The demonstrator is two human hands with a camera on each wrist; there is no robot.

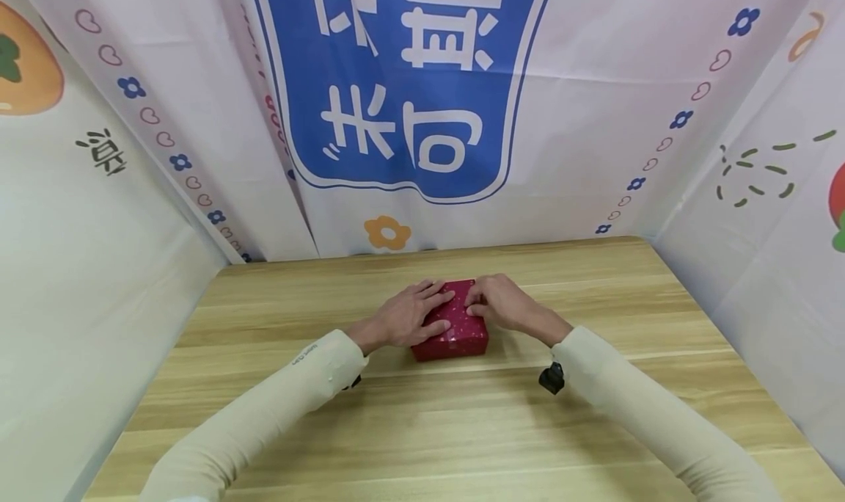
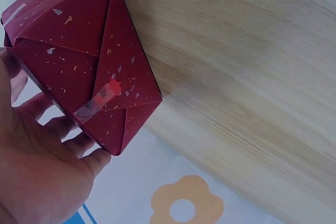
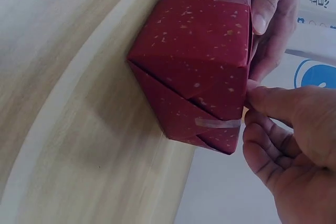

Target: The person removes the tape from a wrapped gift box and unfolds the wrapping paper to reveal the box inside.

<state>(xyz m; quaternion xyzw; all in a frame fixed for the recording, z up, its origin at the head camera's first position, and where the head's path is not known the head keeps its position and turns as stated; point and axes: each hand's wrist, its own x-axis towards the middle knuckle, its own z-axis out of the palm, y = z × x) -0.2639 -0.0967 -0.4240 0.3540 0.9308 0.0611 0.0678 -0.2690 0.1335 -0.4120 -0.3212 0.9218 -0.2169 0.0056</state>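
Note:
A box wrapped in dark red paper with gold and silver flecks [image 1: 454, 346] lies on the wooden table. Clear tape [image 2: 98, 100] holds the folded flap at one end, and another tape strip [image 3: 218, 123] crosses the folds at the other end. My left hand [image 1: 411, 315] rests on the box's top with fingers spread and straight. At the top's right side, my right hand [image 1: 505, 302] has curled fingers, with thumb and forefinger tips close together against the wrapping. Whether they pinch anything is hidden.
The wooden table [image 1: 422, 428] spreads around the box. Behind it hangs a white printed cloth with a blue sign [image 1: 409, 150] and an orange flower [image 1: 387, 233]. Pale cloth walls [image 1: 92, 267] stand at both sides. A black device [image 1: 551, 378] sits under the right wrist.

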